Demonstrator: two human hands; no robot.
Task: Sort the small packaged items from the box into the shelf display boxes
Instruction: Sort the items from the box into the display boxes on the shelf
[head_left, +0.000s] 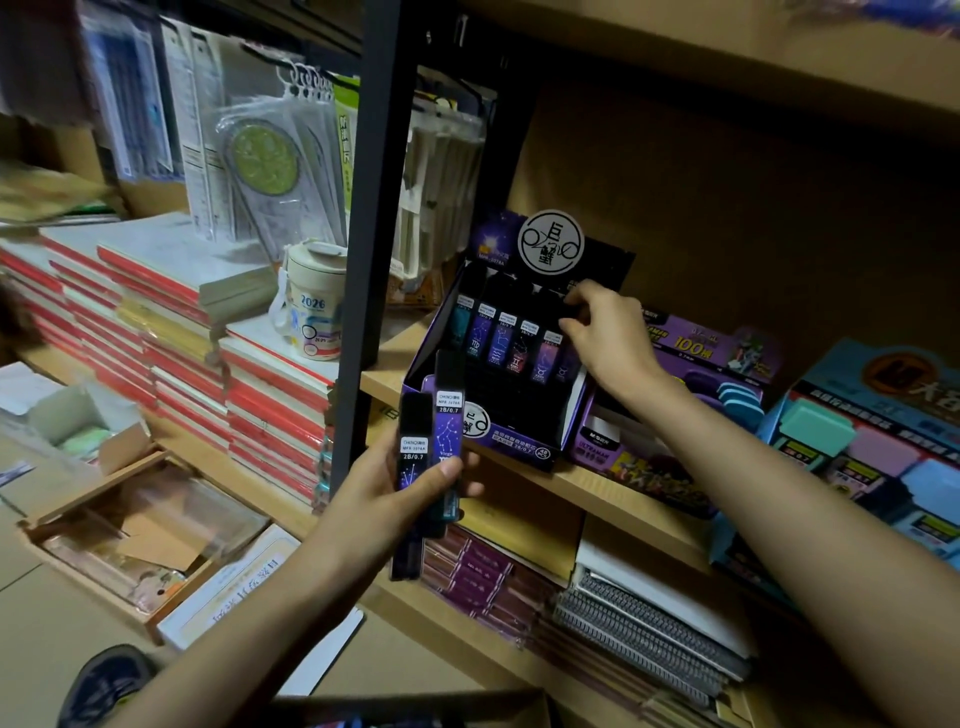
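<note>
Gripping two slim dark-purple lead cases upright in left hand; pinching another dark case in right hand, arm outstretched into purple cardboard display box.

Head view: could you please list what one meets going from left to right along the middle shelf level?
Stacked red-edged notebooks → white 2026 cup → black shelf post → purple lead display box → purple eraser box → blue display box. The hands overlap the lead box, so they are left out.
</note>
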